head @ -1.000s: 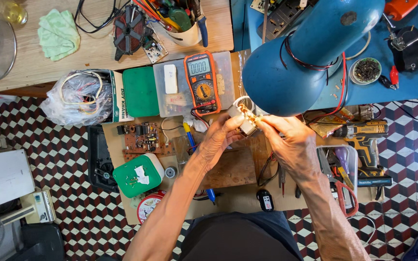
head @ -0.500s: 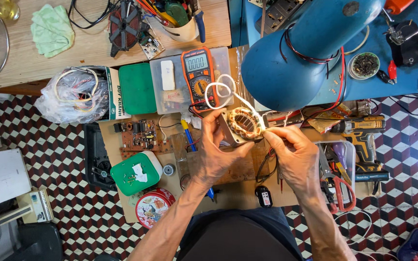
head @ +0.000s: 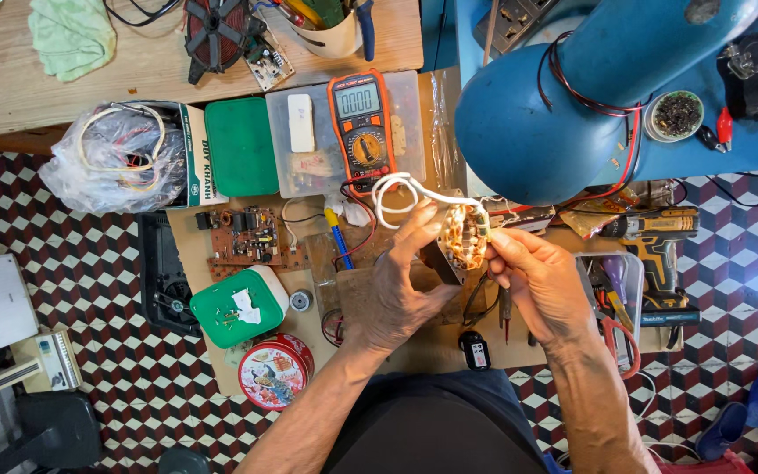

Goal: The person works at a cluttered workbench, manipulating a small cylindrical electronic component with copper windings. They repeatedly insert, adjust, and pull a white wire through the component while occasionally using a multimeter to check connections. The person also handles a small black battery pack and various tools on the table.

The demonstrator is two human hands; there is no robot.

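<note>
Both of my hands hold a small round motor stator [head: 464, 235] with copper windings, raised above a low wooden work board [head: 221, 369]. My left hand [head: 401, 285] grips its left side from below. My right hand [head: 532, 276] pinches its right edge with the fingertips. A looped white cable [head: 396, 189] runs from the stator up and to the left. An orange multimeter [head: 361, 127] lies just beyond, on a clear plastic box [head: 304, 167].
A big blue lamp shade [head: 537, 114] hangs close above right. On the board lie a brown circuit board [head: 243, 235], a green-lidded box [head: 237, 307], a round tin [head: 275, 372] and a blue pen [head: 339, 244]. A cordless drill [head: 655, 237] and tool tray [head: 620, 290] sit right.
The stator has turned in my hands from a small edge-on piece to showing its wound face, and moved slightly right. The white cable loop has swung out to the left.
</note>
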